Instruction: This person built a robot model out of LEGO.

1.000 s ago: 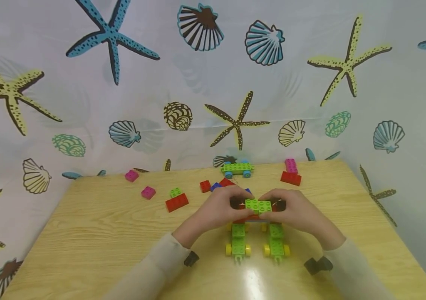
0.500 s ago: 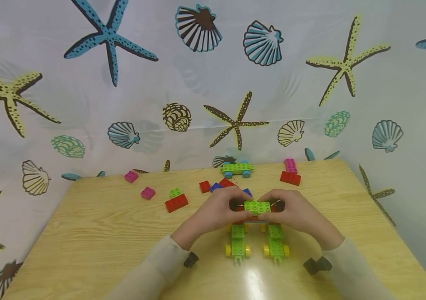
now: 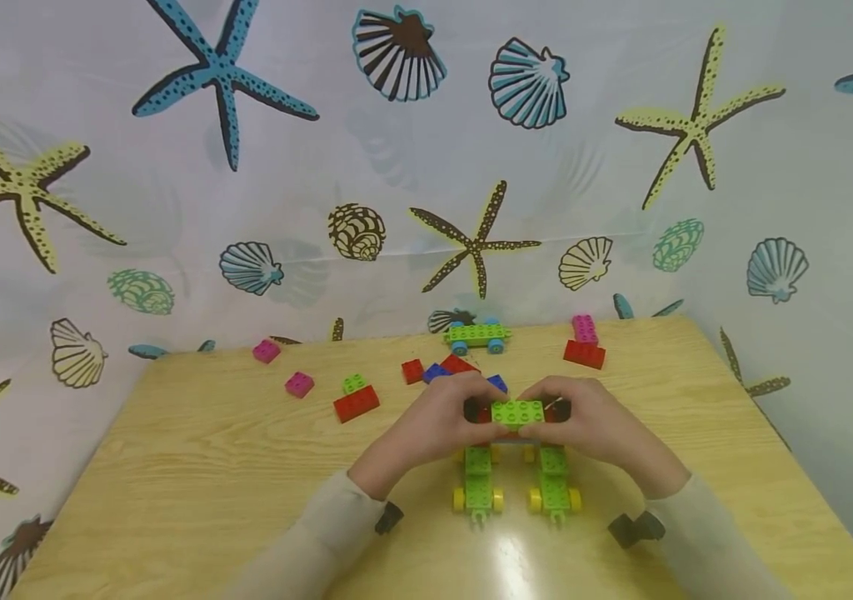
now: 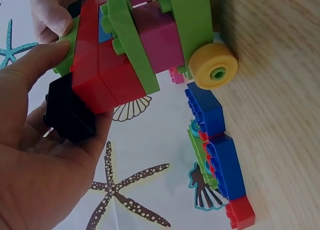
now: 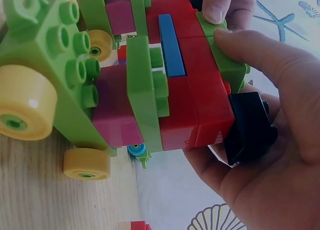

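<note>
Behind the wood counter (image 3: 246,467), shell-print backdrop (image 3: 396,167). Right of the counter's centre, green bricks (image 3: 518,412) atop red bricks (image 5: 210,89), long axis parallel to the far edge, equally near both hands. Pinched at the left end by left hand (image 3: 452,417), at the right by right hand (image 3: 589,417). Crowding each grip, black blocks (image 4: 70,112). Below, wheeled bases (image 3: 480,487); by the far edge, green car (image 3: 476,336).

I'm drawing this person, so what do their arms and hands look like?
Long, plain, off-white sleeves reach down to the wrists. A small black gadget shows by each wrist. The left hand and right hand are bare: I see no gloves or rings.
</note>
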